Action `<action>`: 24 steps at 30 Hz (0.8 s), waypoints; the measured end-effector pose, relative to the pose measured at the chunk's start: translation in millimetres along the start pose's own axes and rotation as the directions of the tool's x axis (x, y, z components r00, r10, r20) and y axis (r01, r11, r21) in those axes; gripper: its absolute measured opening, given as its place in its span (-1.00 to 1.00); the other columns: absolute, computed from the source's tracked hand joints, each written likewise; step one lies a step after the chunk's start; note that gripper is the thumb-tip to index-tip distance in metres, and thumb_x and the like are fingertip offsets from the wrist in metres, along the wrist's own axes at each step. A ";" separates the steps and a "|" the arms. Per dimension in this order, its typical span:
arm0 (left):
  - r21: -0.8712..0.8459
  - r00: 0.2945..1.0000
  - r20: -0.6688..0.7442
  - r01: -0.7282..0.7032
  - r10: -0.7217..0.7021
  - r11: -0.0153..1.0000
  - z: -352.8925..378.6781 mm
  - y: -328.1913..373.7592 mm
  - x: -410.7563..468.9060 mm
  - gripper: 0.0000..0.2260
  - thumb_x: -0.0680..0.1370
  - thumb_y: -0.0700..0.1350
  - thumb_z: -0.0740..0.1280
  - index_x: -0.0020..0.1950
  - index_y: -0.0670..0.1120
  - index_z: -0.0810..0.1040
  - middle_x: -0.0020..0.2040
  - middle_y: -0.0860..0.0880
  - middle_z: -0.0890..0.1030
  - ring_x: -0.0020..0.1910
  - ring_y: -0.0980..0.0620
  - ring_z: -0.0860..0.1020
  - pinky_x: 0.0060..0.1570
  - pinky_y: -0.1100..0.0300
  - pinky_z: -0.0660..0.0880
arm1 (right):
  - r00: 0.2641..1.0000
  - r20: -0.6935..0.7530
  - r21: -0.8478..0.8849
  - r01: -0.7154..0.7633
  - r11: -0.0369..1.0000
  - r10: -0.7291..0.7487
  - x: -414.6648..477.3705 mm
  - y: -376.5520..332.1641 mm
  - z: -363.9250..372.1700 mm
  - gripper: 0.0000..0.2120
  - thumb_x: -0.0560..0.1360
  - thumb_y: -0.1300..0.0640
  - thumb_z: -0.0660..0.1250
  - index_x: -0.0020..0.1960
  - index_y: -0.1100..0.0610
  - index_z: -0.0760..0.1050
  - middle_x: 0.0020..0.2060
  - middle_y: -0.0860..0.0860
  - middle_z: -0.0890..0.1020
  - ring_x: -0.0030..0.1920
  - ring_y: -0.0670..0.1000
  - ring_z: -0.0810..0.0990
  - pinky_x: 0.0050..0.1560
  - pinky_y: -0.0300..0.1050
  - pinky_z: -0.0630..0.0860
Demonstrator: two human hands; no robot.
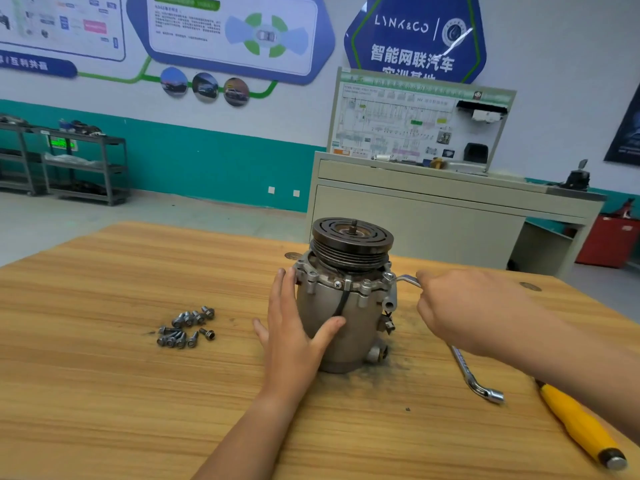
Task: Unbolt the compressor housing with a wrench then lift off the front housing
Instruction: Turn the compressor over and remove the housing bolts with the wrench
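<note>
Head view: the compressor (349,306) stands upright at centre frame on the worktop (104,393), pulley on top. The left hand (294,334) presses straight fingers against its left side. The right hand (460,313) grips the wrench (464,368), whose upper end meets the housing flange. Loose bolts (185,327) lie at centre left.

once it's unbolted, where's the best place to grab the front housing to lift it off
Probably the grooved pulley on top, from straight above: the compressor stands upright, and the pulley's wide top plate gives curled fingers a lip. The left hand steadies the body; the right hand holds the socket wrench.
</note>
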State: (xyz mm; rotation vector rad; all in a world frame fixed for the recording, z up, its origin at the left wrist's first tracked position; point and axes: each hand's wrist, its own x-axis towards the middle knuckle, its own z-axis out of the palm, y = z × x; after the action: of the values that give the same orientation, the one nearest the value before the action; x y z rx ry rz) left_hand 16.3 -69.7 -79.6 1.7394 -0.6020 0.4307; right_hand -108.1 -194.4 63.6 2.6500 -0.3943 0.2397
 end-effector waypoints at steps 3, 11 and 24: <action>-0.011 1.000 -0.010 0.003 -0.003 1.000 -0.4 2.9 -1.3 -0.31 0.40 0.11 0.40 0.29 0.42 -0.01 0.53 0.14 0.06 0.46 0.20 0.06 0.38 -0.27 -0.13 | 0.999 0.004 0.013 0.036 0.999 -0.036 -1.0 2.9 3.9 -0.72 0.59 0.01 -0.07 0.14 0.08 0.33 -0.39 -0.08 0.34 -0.40 -0.10 0.32 -0.49 -0.21 0.21; 0.014 0.993 -0.067 -0.094 0.094 0.996 3.0 0.5 -3.0 -0.29 0.40 0.01 0.45 0.37 0.24 0.07 0.44 0.24 -0.03 0.33 0.51 -0.09 0.38 -0.31 0.03 | 0.998 -0.044 -0.184 0.035 0.982 -0.044 17.3 18.0 24.1 -0.59 0.52 0.30 0.12 0.35 0.16 0.20 -0.40 -0.04 0.35 -0.43 -0.04 0.36 -0.52 -0.20 0.22; -0.020 0.996 -0.053 -0.067 0.066 0.998 -0.7 -0.4 -1.8 -0.25 0.38 0.08 0.46 0.33 0.33 0.00 0.43 0.25 -0.06 0.44 0.20 0.04 0.38 -0.29 0.11 | 0.816 -0.483 0.518 -0.026 0.855 0.317 47.1 17.4 38.1 -0.76 0.62 0.14 0.09 0.22 0.14 0.43 -0.24 0.11 0.62 -0.25 0.11 0.58 -0.09 0.00 0.50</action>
State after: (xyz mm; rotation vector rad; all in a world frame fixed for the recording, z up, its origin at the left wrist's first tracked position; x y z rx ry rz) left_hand 15.1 -68.7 -80.8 1.6863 -0.6256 0.5131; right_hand -65.2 -237.8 47.9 2.8352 -0.4230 1.3036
